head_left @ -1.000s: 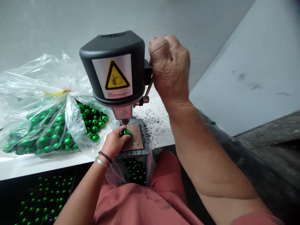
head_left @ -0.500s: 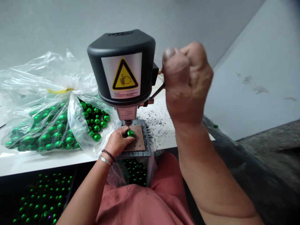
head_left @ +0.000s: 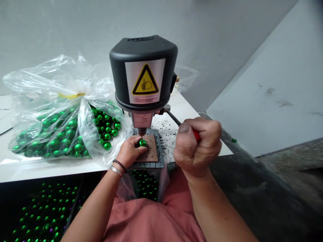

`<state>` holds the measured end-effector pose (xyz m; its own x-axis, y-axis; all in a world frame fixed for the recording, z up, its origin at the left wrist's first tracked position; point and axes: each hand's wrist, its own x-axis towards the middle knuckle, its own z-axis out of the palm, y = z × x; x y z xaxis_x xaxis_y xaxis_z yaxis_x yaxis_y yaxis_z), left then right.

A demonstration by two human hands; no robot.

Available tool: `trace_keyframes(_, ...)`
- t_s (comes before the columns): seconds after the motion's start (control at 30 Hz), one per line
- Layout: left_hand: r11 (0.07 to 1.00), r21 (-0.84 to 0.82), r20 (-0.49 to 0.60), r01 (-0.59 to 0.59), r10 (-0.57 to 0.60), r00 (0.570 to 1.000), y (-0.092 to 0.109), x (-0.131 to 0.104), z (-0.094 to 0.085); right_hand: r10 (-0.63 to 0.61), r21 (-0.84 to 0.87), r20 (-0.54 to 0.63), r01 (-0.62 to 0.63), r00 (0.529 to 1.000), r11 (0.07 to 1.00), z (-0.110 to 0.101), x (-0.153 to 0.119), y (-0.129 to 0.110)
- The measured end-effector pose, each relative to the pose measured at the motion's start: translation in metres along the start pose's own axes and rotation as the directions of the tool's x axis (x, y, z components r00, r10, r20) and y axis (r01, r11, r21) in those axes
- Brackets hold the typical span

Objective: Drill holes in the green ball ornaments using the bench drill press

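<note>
In front of me stands a black drill press with a yellow warning label. My left hand pinches a shiny green ball between thumb and fingers, on a brown board that lies on the grey press base. The drill bit comes down to the top of the ball; whether it has entered, I cannot tell. My right hand is closed in a fist around the red-gripped feed lever, at the right of the press.
A clear plastic bag tied with yellow holds many green balls on the white table. Dark shavings litter the tabletop. Below are more green balls and a lined container of balls. One ball lies far right.
My right hand has pulled the lever downward, from beside the motor head to below it. My left hand still holds the ball on the board. The whole view has shifted slightly.
</note>
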<state>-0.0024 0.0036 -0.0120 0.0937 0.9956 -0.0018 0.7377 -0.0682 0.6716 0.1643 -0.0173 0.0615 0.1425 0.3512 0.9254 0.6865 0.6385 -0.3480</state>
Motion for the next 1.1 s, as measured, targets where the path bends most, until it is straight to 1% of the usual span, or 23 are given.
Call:
trace_keyframes(0.23,0.999,-0.036,0.005,-0.025,0.025,1.000,0.000,-0.001,0.000,-0.019,0.084,0.004,0.018,1.000,0.996,0.004,-0.014,0.005)
trace_keyframes(0.4,0.998,-0.056,-0.002,-0.029,0.029,1.000,0.000,-0.001,0.001,0.008,0.161,0.034,-0.013,0.999,0.987,0.008,-0.033,0.009)
trace_keyframes(0.47,0.998,-0.052,-0.006,-0.035,0.035,0.999,0.000,-0.002,0.002,0.022,0.170,0.022,-0.025,1.000,0.985,0.008,-0.033,0.008)
trace_keyframes(0.53,0.999,-0.047,-0.017,-0.027,0.027,1.000,0.000,-0.002,0.003,0.029,0.152,-0.020,-0.025,0.999,0.988,0.008,-0.020,0.005)
trace_keyframes(0.6,0.999,-0.042,-0.036,-0.022,0.021,0.999,0.000,-0.003,0.004,0.043,0.102,-0.063,-0.036,0.997,0.994,0.010,0.005,0.000)
trace_keyframes(0.63,0.999,-0.042,-0.050,-0.022,0.020,0.999,0.001,-0.004,0.005,0.058,0.027,-0.099,-0.056,0.993,0.998,0.013,0.020,-0.002)
trace_keyframes(0.7,0.999,-0.049,-0.085,-0.015,0.010,0.996,0.002,-0.008,0.003,0.110,0.005,-0.080,-0.110,0.991,0.994,0.020,0.053,-0.004)
trace_keyframes(0.77,0.998,-0.063,-0.093,0.006,-0.012,0.996,0.004,-0.015,-0.002,0.213,0.028,-0.040,-0.212,0.976,0.977,0.030,0.081,-0.003)
trace_keyframes(0.8,0.998,-0.068,-0.063,0.010,-0.014,0.998,0.005,-0.020,-0.006,0.259,0.049,-0.015,-0.258,0.966,0.965,0.035,0.091,-0.001)
trace_keyframes(0.83,0.997,-0.072,-0.003,-0.001,0.001,1.000,0.005,-0.026,-0.010,0.297,0.069,0.010,-0.297,0.955,0.952,0.039,0.098,0.001)
trace_keyframes(0.87,0.997,-0.078,0.083,-0.026,0.033,0.996,0.006,-0.032,-0.014,0.325,0.089,0.031,-0.326,0.945,0.941,0.042,0.102,0.003)
trace_keyframes(0.9,0.994,-0.087,0.178,-0.059,0.074,0.981,0.006,-0.038,-0.018,0.343,0.108,0.046,-0.346,0.938,0.932,0.045,0.104,0.005)
trace_keyframes(0.97,0.985,-0.118,0.330,-0.125,0.158,0.931,0.007,-0.047,-0.026,0.358,0.145,0.056,-0.362,0.932,0.921,0.048,0.105,0.008)
trace_keyframes(1.0,0.980,-0.138,0.366,-0.145,0.187,0.912,0.007,-0.050,-0.029,0.359,0.162,0.055,-0.363,0.932,0.917,0.048,0.104,0.008)
trace_keyframes(1.03,0.976,-0.156,0.369,-0.150,0.198,0.908,0.007,-0.051,-0.031,0.359,0.178,0.052,-0.362,0.932,0.915,0.048,0.103,0.009)
trace_keyframes(1.07,0.976,-0.164,0.340,-0.144,0.193,0.920,0.006,-0.050,-0.033,0.356,0.190,0.050,-0.359,0.933,0.914,0.048,0.103,0.009)
trace_keyframes(1.1,0.979,-0.154,0.280,-0.132,0.171,0.945,0.003,-0.046,-0.036,0.353,0.200,0.048,-0.355,0.934,0.913,0.048,0.102,0.009)
